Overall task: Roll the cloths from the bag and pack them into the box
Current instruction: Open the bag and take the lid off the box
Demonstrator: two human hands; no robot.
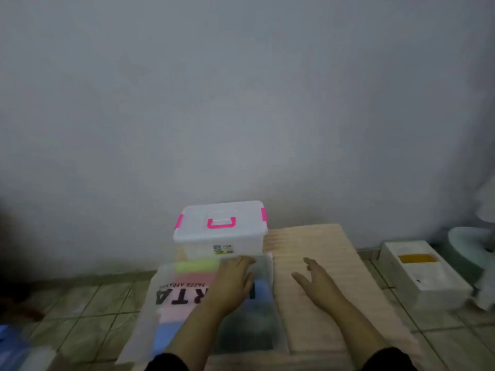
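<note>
A translucent plastic bag [171, 295] with black lettering lies on the floor in front of me; yellow-green, pink, blue and dark cloths show through it. Behind it stands a clear plastic box [221, 231] with its lid closed, pink latches and a pink handle. My left hand [233, 279] rests flat on the bag's far end, just in front of the box, fingers spread. My right hand [316, 282] hovers open over a peach ribbed mat [321, 253], holding nothing. The picture is blurred.
The peach mat runs from the wall toward me on a tiled floor [88, 314]. A white foam box [423, 274] with a yellow patch sits at the right, pale objects beyond it. Something blue [10, 341] lies at the lower left. A plain wall rises behind.
</note>
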